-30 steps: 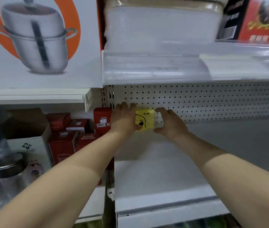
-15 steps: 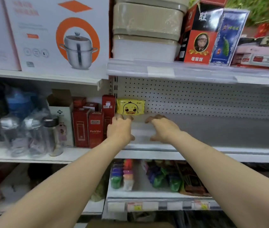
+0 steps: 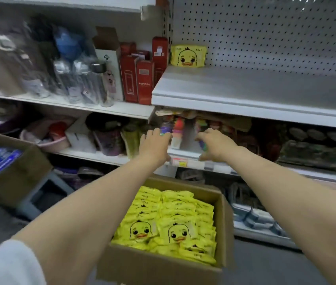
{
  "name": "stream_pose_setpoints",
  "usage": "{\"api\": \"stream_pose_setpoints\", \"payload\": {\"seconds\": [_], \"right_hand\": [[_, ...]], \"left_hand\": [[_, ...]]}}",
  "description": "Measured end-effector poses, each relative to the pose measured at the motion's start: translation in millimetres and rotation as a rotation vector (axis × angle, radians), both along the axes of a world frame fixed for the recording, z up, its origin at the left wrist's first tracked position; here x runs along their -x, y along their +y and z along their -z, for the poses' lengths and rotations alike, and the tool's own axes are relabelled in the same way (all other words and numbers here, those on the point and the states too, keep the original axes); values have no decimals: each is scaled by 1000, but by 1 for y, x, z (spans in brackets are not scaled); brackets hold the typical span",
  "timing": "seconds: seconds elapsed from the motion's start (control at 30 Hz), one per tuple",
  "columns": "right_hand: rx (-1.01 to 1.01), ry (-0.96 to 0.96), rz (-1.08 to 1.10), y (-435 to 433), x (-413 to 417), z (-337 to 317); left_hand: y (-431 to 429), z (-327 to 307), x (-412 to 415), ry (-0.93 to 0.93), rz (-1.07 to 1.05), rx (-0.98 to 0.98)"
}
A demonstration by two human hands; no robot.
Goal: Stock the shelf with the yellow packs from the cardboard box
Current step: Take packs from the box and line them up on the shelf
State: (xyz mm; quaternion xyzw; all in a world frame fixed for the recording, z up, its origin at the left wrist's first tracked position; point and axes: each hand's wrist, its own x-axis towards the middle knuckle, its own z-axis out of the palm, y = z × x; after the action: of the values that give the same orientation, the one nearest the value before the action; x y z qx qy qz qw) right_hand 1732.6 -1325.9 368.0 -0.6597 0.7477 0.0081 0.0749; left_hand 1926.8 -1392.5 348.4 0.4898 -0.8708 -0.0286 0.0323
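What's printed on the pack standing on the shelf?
A cartoon duck face, orange bill, on the yellow pack; head view.

Grey shelf [image 3: 245, 93] up top: a single yellow pack [image 3: 188, 56] stands upright in its back left corner, against the pegboard [image 3: 276, 38]. Down on the floor [image 3: 265, 266] the cardboard box [image 3: 158, 268] sits open, with yellow packs [image 3: 173, 221] stacked in rows inside.

A yellow pack [image 3: 188, 56] stood on the shelf [image 3: 245, 95], upper centre. The left grip [image 3: 154, 145] and right grip [image 3: 216, 144] hung empty mid-frame, the full cardboard box [image 3: 163, 266] at bottom centre.
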Motion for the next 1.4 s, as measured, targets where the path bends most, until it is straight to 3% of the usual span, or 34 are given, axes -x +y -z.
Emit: {"api": "stream_pose_setpoints", "payload": {"seconds": [0.43, 0.67, 1.17, 1.4], "right_hand": [[-353, -198, 37, 17, -33, 175], [-537, -274, 119, 23, -47, 257], [-621, -189, 124, 14, -66, 310], [-558, -158, 218, 21, -73, 312]], "left_hand": [[12, 182, -72, -113, -101, -471], [15, 265, -102, -236, -126, -564], [8, 311, -120, -23, -178, -647], [7, 324, -120, -76, -118, -589]]}}
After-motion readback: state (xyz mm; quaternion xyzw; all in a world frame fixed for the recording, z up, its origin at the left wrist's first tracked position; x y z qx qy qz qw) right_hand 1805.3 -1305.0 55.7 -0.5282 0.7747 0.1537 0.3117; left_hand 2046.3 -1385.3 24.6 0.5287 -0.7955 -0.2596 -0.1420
